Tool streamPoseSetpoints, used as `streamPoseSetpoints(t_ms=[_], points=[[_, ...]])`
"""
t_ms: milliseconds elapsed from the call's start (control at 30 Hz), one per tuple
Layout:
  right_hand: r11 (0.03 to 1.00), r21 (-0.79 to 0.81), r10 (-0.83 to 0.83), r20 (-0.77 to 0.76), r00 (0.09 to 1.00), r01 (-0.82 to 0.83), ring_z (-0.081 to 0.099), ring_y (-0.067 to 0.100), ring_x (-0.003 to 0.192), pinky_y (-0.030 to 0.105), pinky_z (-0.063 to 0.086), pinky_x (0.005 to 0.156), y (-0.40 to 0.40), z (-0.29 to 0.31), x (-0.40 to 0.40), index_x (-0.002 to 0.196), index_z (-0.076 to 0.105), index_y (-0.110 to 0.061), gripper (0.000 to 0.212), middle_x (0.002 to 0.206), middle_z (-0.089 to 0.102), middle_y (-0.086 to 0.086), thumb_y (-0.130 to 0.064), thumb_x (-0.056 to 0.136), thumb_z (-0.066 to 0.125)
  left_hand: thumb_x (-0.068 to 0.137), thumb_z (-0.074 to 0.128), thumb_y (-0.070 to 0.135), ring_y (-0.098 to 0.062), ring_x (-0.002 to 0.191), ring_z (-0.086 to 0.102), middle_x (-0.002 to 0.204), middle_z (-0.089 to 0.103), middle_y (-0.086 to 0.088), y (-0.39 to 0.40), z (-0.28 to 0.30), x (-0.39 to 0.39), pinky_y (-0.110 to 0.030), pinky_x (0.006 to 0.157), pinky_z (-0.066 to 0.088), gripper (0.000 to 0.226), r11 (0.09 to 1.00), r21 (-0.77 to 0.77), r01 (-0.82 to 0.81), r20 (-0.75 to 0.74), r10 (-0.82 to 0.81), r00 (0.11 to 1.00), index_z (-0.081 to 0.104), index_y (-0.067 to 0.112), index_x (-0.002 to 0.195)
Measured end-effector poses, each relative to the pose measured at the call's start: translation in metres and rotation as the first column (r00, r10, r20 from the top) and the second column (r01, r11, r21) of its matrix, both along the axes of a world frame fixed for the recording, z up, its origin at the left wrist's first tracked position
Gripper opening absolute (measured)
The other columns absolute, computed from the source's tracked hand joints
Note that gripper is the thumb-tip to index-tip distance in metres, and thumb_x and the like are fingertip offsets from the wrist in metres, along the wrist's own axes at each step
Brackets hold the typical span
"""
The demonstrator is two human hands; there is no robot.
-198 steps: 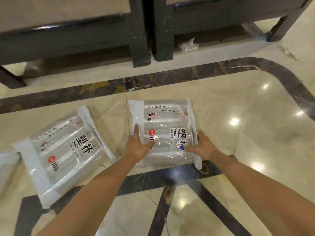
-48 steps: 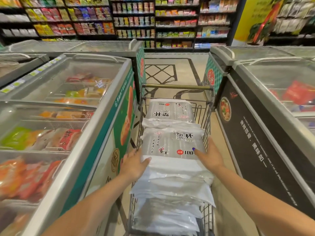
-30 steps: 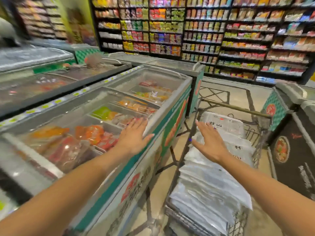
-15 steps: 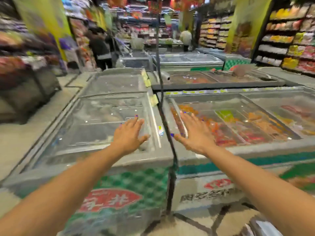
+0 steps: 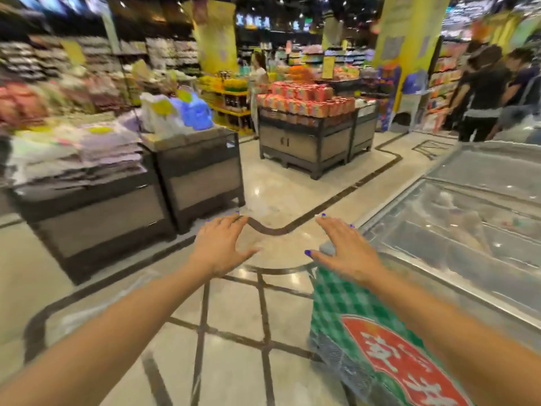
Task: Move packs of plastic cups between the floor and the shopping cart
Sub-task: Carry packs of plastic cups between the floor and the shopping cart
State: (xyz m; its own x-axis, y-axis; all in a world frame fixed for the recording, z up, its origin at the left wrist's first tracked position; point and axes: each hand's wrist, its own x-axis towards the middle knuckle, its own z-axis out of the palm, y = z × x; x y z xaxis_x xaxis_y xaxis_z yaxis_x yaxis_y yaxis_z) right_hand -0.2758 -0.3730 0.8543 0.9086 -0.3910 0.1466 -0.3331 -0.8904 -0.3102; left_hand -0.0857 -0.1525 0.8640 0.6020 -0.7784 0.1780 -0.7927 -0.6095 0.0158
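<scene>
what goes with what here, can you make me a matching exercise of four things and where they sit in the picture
Things:
1. left hand
2. right hand
3. chest freezer
4. blue jugs

Places:
A. on a dark display stand, upper left
B. open, held over the floor tiles, centre left
C. along the right side, glass lid, green checked end
D. open, over the freezer's near corner

Pairs: 1-B, 2-D, 3-C, 4-A

Open marble floor (image 5: pixel 234 317) runs ahead and left of the chest freezer (image 5: pixel 456 230), whose green end panel blocks the right; dark display stands (image 5: pixel 117 206) wall the far left, a stacked produce stand (image 5: pixel 310 136) ahead beyond.
</scene>
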Motion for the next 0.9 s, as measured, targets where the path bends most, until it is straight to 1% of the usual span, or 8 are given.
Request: streamPoseSetpoints(t_ms=[100,167,300,400,533,667,767,900], points=[[0.987,0.034,0.156,0.001,0.988,-0.156,0.019,0.015,0.148,0.039,0.020,0.119,0.044,-0.004,0.096,0.155,0.020,-0.028,0.085,0.162,0.019,-0.006,-0.072,0.085,0.041,0.071,0.025,0.085,-0.023,0.140,0.035,0.157,0.031,0.001,0.065,0.004,0.056,-0.039,0.114,0.031,0.098,0.997,0.022,-0.072,0.005,0.072,0.997,0.027,0.028,0.151],[0.968,0.058,0.243,-0.002,0.970,-0.242,0.020,0.014,0.147,0.035,0.020,0.119,0.072,-0.006,0.153,0.155,0.021,-0.029,0.079,0.161,0.021,-0.006,-0.065,0.090,0.048,0.069,0.021,0.085,-0.022,0.140,0.035,0.157,0.030,0.000,0.102,0.007,0.093,-0.037,0.114,0.031,0.101,0.994,0.033,-0.107,0.022,0.107,0.994,0.027,0.027,0.151],[0.927,0.153,0.351,-0.039,0.935,-0.342,0.019,0.014,0.148,0.037,0.022,0.119,0.115,-0.015,0.244,0.155,0.016,-0.034,0.079,0.162,0.020,-0.008,-0.062,0.090,0.052,0.081,0.038,0.080,-0.021,0.142,0.031,0.159,0.025,0.001,0.159,-0.003,0.165,-0.041,0.115,0.029,0.091,0.978,0.042,-0.203,-0.018,0.204,0.979,0.023,0.026,0.153],[0.902,0.175,0.410,-0.055,0.911,-0.395,0.019,0.014,0.148,0.038,0.023,0.119,0.136,-0.024,0.303,0.155,0.015,-0.036,0.083,0.162,0.020,-0.009,-0.066,0.088,0.052,0.082,0.042,0.078,-0.021,0.143,0.030,0.159,0.025,0.002,0.188,-0.014,0.210,-0.040,0.116,0.029,0.090,0.961,0.040,-0.274,-0.044,0.276,0.960,0.021,0.027,0.153],[0.883,0.200,0.447,-0.084,0.891,-0.424,0.020,0.015,0.148,0.038,0.026,0.118,0.148,-0.037,0.371,0.154,0.016,-0.037,0.082,0.161,0.020,-0.010,-0.064,0.087,0.054,0.082,0.044,0.076,-0.021,0.144,0.026,0.160,0.022,0.003,0.206,-0.033,0.263,-0.042,0.117,0.028,0.089,0.927,0.041,-0.372,-0.142,0.374,0.917,0.018,0.030,0.153],[0.854,0.192,0.509,-0.109,0.854,-0.484,0.021,0.016,0.148,0.041,0.026,0.118,0.140,-0.053,0.446,0.155,0.016,-0.036,0.087,0.161,0.022,-0.010,-0.074,0.082,0.045,0.084,0.043,0.074,-0.022,0.145,0.023,0.161,0.016,0.004,0.208,-0.049,0.313,-0.041,0.116,0.025,0.087,0.891,0.075,-0.447,-0.163,0.453,0.876,0.016,0.031,0.154],[0.848,0.175,0.522,-0.111,0.845,-0.501,0.021,0.016,0.148,0.041,0.026,0.118,0.130,-0.065,0.509,0.155,0.016,-0.035,0.081,0.161,0.021,-0.010,-0.065,0.088,0.051,0.085,0.045,0.072,-0.022,0.145,0.022,0.161,0.015,0.004,0.206,-0.058,0.359,-0.043,0.116,0.024,0.086,0.859,0.075,-0.506,-0.180,0.511,0.841,0.015,0.031,0.154],[0.814,0.206,0.575,-0.150,0.804,-0.543,0.020,0.015,0.148,0.041,0.026,0.118,0.115,-0.074,0.586,0.154,0.015,-0.036,0.081,0.162,0.019,-0.011,-0.063,0.089,0.053,0.083,0.047,0.073,-0.024,0.146,0.021,0.162,0.015,0.004,0.200,-0.059,0.419,-0.043,0.117,0.024,0.089,0.796,0.074,-0.600,-0.231,0.599,0.766,0.015,0.030,0.154]])
